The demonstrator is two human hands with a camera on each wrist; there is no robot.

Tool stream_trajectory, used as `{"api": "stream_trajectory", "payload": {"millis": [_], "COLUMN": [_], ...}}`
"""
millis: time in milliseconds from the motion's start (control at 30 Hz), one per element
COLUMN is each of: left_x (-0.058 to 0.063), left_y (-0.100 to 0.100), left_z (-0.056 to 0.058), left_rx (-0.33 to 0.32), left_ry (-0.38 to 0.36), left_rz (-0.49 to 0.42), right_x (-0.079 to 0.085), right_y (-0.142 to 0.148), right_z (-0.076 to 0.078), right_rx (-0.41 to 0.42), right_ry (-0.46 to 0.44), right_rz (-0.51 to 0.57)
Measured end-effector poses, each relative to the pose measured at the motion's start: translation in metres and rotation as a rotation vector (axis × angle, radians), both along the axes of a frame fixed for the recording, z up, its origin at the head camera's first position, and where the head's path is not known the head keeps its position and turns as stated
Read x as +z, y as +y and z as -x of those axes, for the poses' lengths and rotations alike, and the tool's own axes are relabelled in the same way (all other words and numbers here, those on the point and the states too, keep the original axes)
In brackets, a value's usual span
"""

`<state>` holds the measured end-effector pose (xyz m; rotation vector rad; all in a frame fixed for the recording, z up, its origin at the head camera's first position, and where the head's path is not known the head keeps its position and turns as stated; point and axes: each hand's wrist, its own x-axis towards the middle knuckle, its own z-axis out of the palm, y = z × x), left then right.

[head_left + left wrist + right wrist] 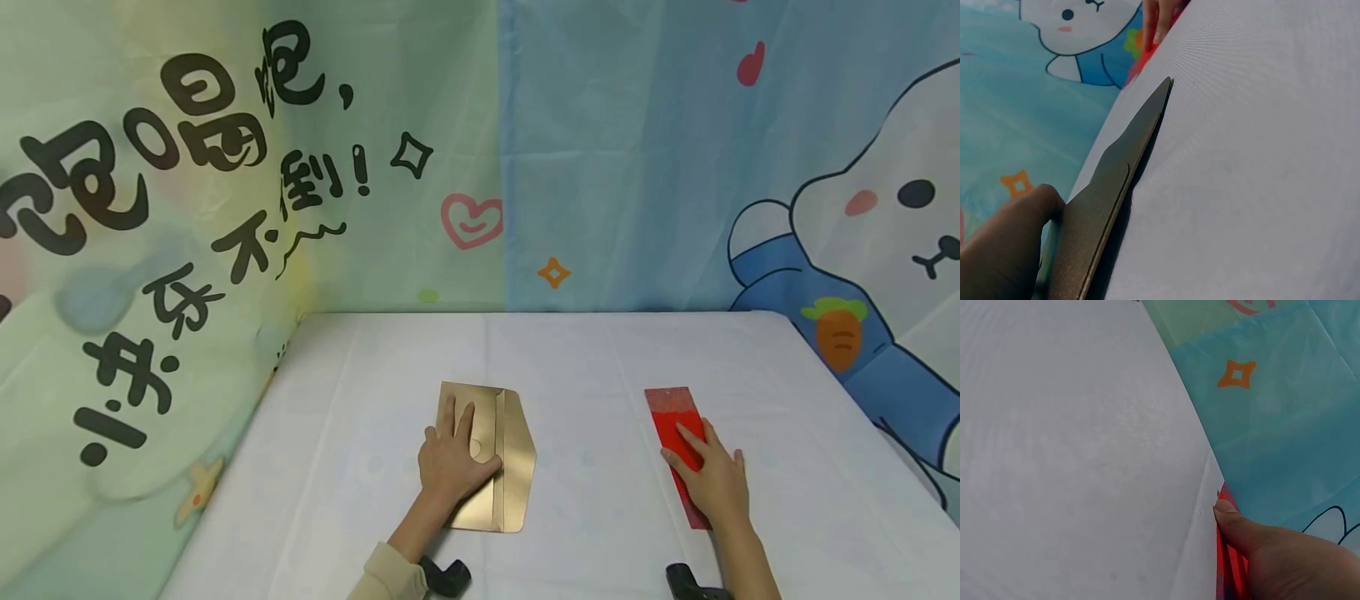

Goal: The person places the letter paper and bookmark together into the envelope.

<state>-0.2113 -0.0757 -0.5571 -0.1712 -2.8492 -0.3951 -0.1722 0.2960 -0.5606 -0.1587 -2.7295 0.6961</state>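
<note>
Risk: slippage, we judge, should the left hand (450, 462), fingers straight and spread apart, drag sideways across the glossy metallic-gold envelope (487, 421); creasing, should it press hard beside the tapered gold flap (519, 467). The right hand (720, 483) lies over the narrow rectangular red packet (675, 417); whether its grip clamps, we cannot tell. Envelope: on the white-clothed desk (585, 467), left of the packet, flap spread rightward. Packet: bright middle, duller ends.

From my remote seat I see a plain gold envelope (487, 429), a bright red packet (671, 418) with duller ends, white tablecloth (585, 417), green-and-blue cartoon-patterned backdrop (600, 167).
</note>
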Motion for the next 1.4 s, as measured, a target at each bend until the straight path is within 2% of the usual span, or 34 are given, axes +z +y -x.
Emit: {"api": "stream_trajectory", "payload": {"millis": [167, 400, 667, 1000, 1100, 1267, 1400], "left_x": [0.001, 0.001, 0.002, 0.001, 0.0, 0.0, -0.001], "left_y": [0.001, 0.0, -0.001, -0.001, -0.001, -0.001, -0.001], "left_z": [0.0, 0.0, 0.0, 0.001, 0.001, 0.001, 0.002], "left_rx": [-0.006, -0.009, -0.015, -0.015, -0.015, -0.011, -0.014], "left_ry": [0.01, 0.009, 0.004, 0.007, 0.009, 0.009, 0.015], "left_rz": [-0.029, -0.025, -0.025, -0.019, -0.019, -0.014, -0.019], "right_x": [0.003, 0.009, 0.024, 0.057, 0.064, 0.066, 0.062], "right_y": [-0.002, -0.006, -0.007, -0.014, -0.018, -0.029, -0.048], "right_z": [0.002, 0.003, 0.0, -0.002, 0.0, 0.004, 0.005], "right_rx": [-0.031, -0.039, -0.07, -0.141, -0.12, -0.04, 0.113], "right_ry": [0.013, 0.105, 0.01, -0.1, -0.165, -0.276, -0.297], "right_rz": [-0.031, -0.079, 0.116, 0.35, 0.447, 0.565, 0.644]}}
